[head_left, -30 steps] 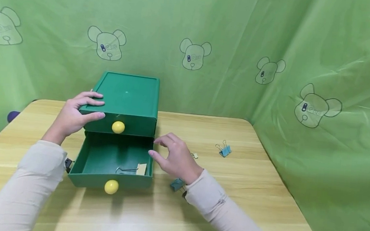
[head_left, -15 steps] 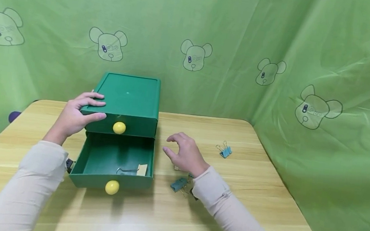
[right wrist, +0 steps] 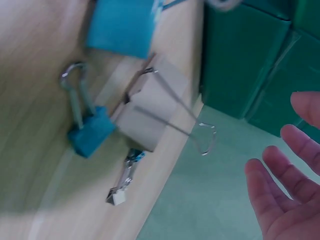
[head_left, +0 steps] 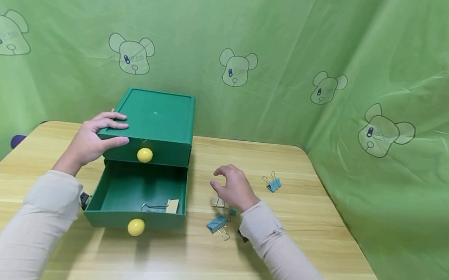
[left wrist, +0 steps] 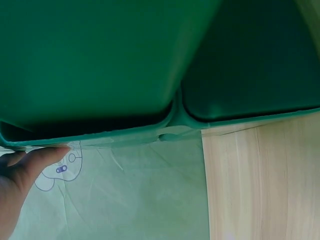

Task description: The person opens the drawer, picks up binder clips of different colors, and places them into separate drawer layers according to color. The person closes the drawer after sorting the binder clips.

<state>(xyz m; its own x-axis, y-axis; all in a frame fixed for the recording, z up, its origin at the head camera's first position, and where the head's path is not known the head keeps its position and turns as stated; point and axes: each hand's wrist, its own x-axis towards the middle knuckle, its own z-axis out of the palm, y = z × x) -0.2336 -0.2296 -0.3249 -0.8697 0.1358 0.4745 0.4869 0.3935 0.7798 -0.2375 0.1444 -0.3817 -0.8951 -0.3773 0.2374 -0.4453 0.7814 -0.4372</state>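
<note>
Inside drawer (head_left: pixel 131 185) (open), cream clip (head_left: pixel 172 206), near front

My right grip (head_left: pixel 237 189) has drawn rightward, away from the lower drawer (head_left: pixel 109 220). Pale binder clip (head_left: pixel 218 202) now less covered.

Clip (head_left: pixel 172 205) in drawer (head_left: pixel 111 220), other clips (head_left: pixel 217 224) to right

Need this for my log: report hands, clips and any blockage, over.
Left hand on green cabinet; right hand holding nothing, near loose clips. One cream clip in open lower drawer. No blockage seen.
</note>
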